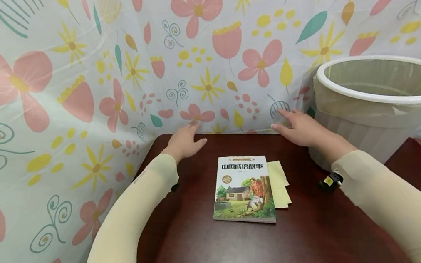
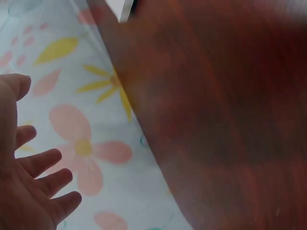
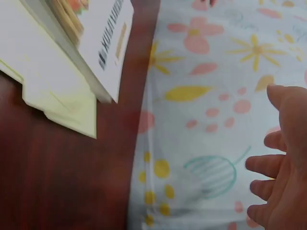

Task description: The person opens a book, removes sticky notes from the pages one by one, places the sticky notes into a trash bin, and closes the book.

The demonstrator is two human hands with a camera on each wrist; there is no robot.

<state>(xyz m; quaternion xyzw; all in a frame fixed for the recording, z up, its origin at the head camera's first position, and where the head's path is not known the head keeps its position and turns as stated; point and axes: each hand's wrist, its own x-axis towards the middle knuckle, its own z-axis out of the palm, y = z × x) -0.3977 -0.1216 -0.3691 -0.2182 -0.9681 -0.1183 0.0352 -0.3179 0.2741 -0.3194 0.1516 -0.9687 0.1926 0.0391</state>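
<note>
A paperback book (image 1: 243, 190) with an illustrated cover and large Chinese characters lies face up on the dark wooden table. Pale yellow paper sheets (image 1: 280, 188) stick out from beneath its right side. Over the table's far left corner, my left hand (image 1: 184, 142) is held with fingers spread and nothing in it. The right hand (image 1: 300, 128) hovers past the far edge on the right, thumb apart from its fingers, holding nothing. In the right wrist view, the book's corner (image 3: 103, 57) and the sheets (image 3: 72, 112) lie well away from the fingers.
A large bin (image 1: 367, 120) with a white rim and a translucent liner stands to the right of the table (image 1: 202, 249). Behind the table and along its left hangs a white curtain (image 1: 208, 102) printed with flowers.
</note>
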